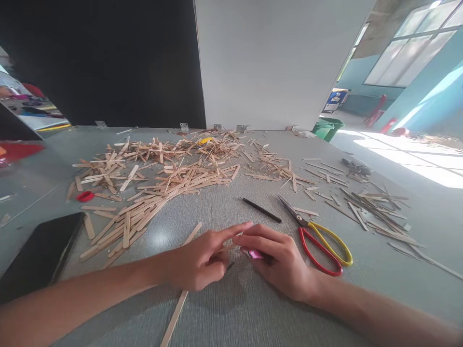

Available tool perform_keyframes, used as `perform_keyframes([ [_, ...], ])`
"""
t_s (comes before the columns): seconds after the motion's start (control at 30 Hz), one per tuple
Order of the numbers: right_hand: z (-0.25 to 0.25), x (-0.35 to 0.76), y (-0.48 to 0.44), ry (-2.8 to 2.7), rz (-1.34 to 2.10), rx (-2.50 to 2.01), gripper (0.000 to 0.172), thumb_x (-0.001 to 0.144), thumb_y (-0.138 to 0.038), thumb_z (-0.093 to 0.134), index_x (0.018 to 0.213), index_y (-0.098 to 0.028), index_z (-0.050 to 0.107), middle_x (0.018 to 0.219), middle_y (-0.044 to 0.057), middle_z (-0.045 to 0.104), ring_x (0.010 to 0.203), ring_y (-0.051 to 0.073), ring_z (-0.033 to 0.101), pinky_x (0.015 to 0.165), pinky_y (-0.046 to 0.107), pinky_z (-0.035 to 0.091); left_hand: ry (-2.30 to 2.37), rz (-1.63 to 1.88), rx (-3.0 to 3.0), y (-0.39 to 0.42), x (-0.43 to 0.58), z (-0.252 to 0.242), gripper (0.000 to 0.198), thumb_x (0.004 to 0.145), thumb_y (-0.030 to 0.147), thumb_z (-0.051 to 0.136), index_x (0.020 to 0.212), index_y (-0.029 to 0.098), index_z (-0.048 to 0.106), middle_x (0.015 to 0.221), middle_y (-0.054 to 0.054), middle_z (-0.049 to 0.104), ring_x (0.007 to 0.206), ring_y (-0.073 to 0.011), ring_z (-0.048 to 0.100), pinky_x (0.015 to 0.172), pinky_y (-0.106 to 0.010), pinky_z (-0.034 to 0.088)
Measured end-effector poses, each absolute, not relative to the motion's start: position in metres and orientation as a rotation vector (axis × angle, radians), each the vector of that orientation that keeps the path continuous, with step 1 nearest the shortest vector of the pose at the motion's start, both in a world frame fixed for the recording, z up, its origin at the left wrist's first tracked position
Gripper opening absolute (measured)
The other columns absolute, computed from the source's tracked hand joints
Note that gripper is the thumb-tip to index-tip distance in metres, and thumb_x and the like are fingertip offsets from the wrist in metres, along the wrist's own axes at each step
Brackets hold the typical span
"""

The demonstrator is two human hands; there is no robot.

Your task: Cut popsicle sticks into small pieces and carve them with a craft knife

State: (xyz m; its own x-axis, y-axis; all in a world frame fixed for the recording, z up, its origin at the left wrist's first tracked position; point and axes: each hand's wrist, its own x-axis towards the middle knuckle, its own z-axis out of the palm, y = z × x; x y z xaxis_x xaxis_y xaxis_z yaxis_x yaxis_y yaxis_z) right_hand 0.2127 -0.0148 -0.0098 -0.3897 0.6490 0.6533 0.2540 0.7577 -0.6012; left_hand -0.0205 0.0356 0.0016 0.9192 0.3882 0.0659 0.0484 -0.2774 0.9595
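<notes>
Progress: judged from the layout, the work in hand is at the stage of handling a single piece, with most material untouched. A large heap of loose, flat, pale wooden sticks [195, 180] lies across the grey, textured tabletop [217, 327]. Thin, narrow wooden strips [376, 209] lie scattered at the right, possibly offcuts. No joined assembly can be made out; the quantity left cannot be determined.

Hands: the left hand [200, 260] is narrowed, fingers curled and forefinger extended to the right fingertips. It appears to grip a slim, pale wooden piece [228, 247], which spans the gap between the 2 hands; its ends are hidden. The right hand [278, 258] is closed around a small, shiny pink object [255, 254], mostly covered and not identifiable.

Surroundings: 1 long, flat, pale wooden stick [175, 318] passes beneath the left hand. 1 slim, black, pen-shaped rod [262, 210] lies beyond the right hand. Metal-bladed scissors with 1 red and 1 yellow handle loop [306, 223] rest just beside it, blades nearly together, unheld.
</notes>
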Motion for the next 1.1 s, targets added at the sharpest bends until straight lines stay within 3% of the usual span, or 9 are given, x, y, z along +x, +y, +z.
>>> perform_keyframes([
  [0.07, -0.009, 0.212, -0.014, -1.952, 0.512, -0.708, 0.023, 0.102, -0.006, 0.060, 0.117, -0.011, 0.076, 0.108, 0.013, 0.077, 0.097, 0.017, 0.072, 0.084, 0.026, 0.057, 0.338, 0.338, 1.806, 0.035, -0.020, 0.001, 0.096, 0.087, 0.004, 0.053, 0.170, 0.031, 0.013, 0.060, 0.013, 0.025, 0.049, -0.0107, 0.028, 0.046, -0.019, 0.025],
  [0.17, -0.008, 0.212, -0.014, -1.949, 0.511, -0.757, 0.019, 0.102, -0.006, 0.062, 0.114, -0.010, 0.076, 0.101, 0.011, 0.078, 0.087, 0.016, 0.073, 0.077, 0.025, 0.056, 0.358, 0.309, 1.752, 0.036, -0.022, 0.001, 0.098, 0.088, 0.006, 0.054, 0.171, 0.031, 0.009, 0.061, 0.012, 0.027, 0.051, -0.0115, 0.030, 0.048, -0.020, 0.027],
  [0.37, -0.011, 0.215, -0.016, -1.961, 0.508, -0.792, 0.014, 0.101, -0.007, 0.064, 0.106, -0.012, 0.075, 0.092, 0.008, 0.078, 0.077, 0.015, 0.070, 0.071, 0.023, 0.052, 0.351, 0.270, 1.761, 0.040, -0.023, 0.005, 0.093, 0.088, 0.007, 0.054, 0.170, 0.032, 0.016, 0.063, 0.011, 0.027, 0.054, -0.0123, 0.031, 0.049, -0.021, 0.027],
  [0.47, -0.012, 0.214, -0.015, -1.938, 0.485, -0.845, 0.013, 0.103, -0.010, 0.061, 0.099, -0.014, 0.073, 0.087, 0.005, 0.073, 0.074, 0.014, 0.065, 0.069, 0.024, 0.050, 0.414, 0.272, 1.816, 0.040, -0.019, 0.008, 0.083, 0.094, 0.013, 0.052, 0.168, 0.030, 0.018, 0.064, 0.011, 0.035, 0.054, -0.0126, 0.034, 0.050, -0.021, 0.029],
  [0.63, -0.009, 0.210, -0.012, -1.681, 0.554, -1.172, 0.009, 0.101, -0.018, 0.060, 0.094, -0.020, 0.065, 0.074, -0.003, 0.063, 0.060, 0.012, 0.050, 0.057, 0.024, 0.041, 0.655, 0.443, 2.029, 0.032, -0.011, 0.012, 0.038, 0.109, 0.029, 0.037, 0.144, 0.020, 0.046, 0.066, 0.010, 0.042, 0.055, -0.0139, 0.041, 0.057, -0.026, 0.033],
  [0.83, -0.008, 0.209, -0.009, -1.545, 0.738, -1.285, 0.014, 0.103, -0.031, 0.058, 0.095, -0.021, 0.064, 0.073, -0.004, 0.060, 0.056, 0.012, 0.045, 0.053, 0.025, 0.037, 0.813, 0.599, 2.251, 0.025, -0.008, 0.005, 0.032, 0.109, 0.026, 0.035, 0.126, 0.018, 0.060, 0.084, -0.001, 0.064, 0.072, -0.0179, 0.057, 0.071, -0.033, 0.037],
  [0.97, -0.008, 0.211, -0.011, -1.586, 0.689, -1.299, 0.019, 0.103, -0.033, 0.056, 0.118, -0.022, 0.055, 0.084, -0.003, 0.058, 0.061, 0.014, 0.050, 0.057, 0.027, 0.042, 0.877, 0.614, 2.149, 0.030, -0.007, 0.000, 0.027, 0.111, 0.026, 0.032, 0.119, 0.020, 0.057, 0.068, 0.006, 0.057, 0.056, -0.0144, 0.049, 0.061, -0.029, 0.036],
  [1.07, -0.006, 0.211, -0.012, -1.669, 0.604, -1.281, 0.008, 0.107, -0.027, 0.044, 0.107, -0.022, 0.050, 0.089, 0.002, 0.062, 0.072, 0.017, 0.057, 0.066, 0.029, 0.046, 0.903, 0.640, 2.067, 0.033, -0.006, 0.003, 0.019, 0.112, 0.027, 0.030, 0.119, 0.021, 0.047, 0.069, 0.006, 0.061, 0.058, -0.0144, 0.053, 0.062, -0.027, 0.039],
  [1.1, -0.006, 0.210, -0.012, -1.703, 0.596, -1.265, 0.012, 0.107, -0.025, 0.042, 0.102, -0.022, 0.052, 0.087, 0.002, 0.064, 0.074, 0.017, 0.058, 0.068, 0.029, 0.046, 0.906, 0.642, 2.045, 0.033, -0.005, 0.004, 0.016, 0.112, 0.027, 0.030, 0.118, 0.021, 0.044, 0.069, 0.006, 0.062, 0.059, -0.0145, 0.054, 0.061, -0.026, 0.040],
])
